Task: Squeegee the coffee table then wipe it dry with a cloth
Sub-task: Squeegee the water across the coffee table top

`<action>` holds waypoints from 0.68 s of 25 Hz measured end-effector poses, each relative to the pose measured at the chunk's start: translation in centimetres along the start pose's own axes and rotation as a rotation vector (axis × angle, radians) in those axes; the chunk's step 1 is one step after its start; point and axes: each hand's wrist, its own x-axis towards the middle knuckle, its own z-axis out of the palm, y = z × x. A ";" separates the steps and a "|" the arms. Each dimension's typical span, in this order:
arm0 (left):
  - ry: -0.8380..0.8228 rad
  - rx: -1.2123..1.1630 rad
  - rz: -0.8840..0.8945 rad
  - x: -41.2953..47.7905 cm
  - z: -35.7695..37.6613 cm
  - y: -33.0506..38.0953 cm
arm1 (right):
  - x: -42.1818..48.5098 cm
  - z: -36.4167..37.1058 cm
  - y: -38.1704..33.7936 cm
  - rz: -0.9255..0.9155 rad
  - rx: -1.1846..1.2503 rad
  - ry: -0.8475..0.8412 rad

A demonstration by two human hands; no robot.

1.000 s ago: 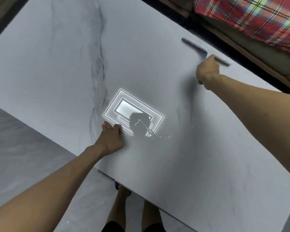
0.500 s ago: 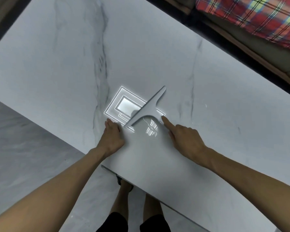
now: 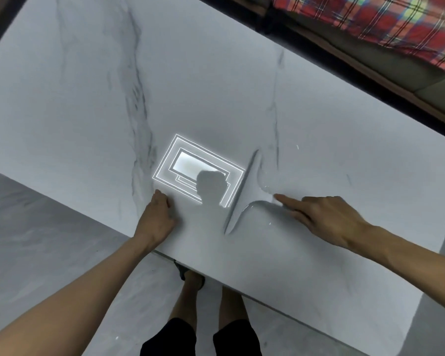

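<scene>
The white marble coffee table (image 3: 216,80) fills the view. A pale grey T-shaped squeegee (image 3: 242,194) lies with its blade on the tabletop near the front edge, the blade running from far right to near left. My right hand (image 3: 326,219) grips its handle from the right, index finger stretched along it. A thin line of water (image 3: 263,185) shines just right of the blade. My left hand (image 3: 156,219) rests flat on the table by the front edge, holding nothing. No cloth is in view.
A bright ceiling-light reflection (image 3: 198,168) and the shadow of a head lie between my hands. A sofa with a red plaid blanket (image 3: 385,24) stands beyond the far edge. Grey marble floor (image 3: 36,227) and my legs (image 3: 206,325) are below the near edge.
My right hand pulled the squeegee from the far edge to the near side, then shifted it rightward off the light reflection, turning the blade steeper. My left hand has stayed put.
</scene>
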 end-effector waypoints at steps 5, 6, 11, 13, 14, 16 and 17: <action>0.169 -0.084 -0.174 -1.5 -0.9 -2.2 | 5.2 3.3 -11.0 -0.421 -0.129 -0.050; 0.186 -0.083 -0.193 -1.7 -1.1 -2.6 | 5.8 4.1 -12.8 -0.483 -0.162 -0.053; 0.103 -0.034 -0.182 -2.7 -0.5 -3.7 | 5.9 7.0 -14.5 -0.544 -0.241 -0.078; 0.056 -0.024 -0.116 -3.2 0.4 -3.2 | 4.8 7.0 -12.1 -0.471 -0.189 -0.057; 0.031 -0.018 -0.076 -3.5 0.8 -2.7 | 3.8 6.9 -10.4 -0.428 -0.160 -0.039; -0.025 0.002 -0.018 -3.9 1.8 -1.5 | 1.2 6.8 -6.9 -0.347 -0.147 0.028; -0.057 0.002 -0.013 -4.1 2.3 -0.9 | -0.3 6.7 -5.4 -0.299 -0.160 0.061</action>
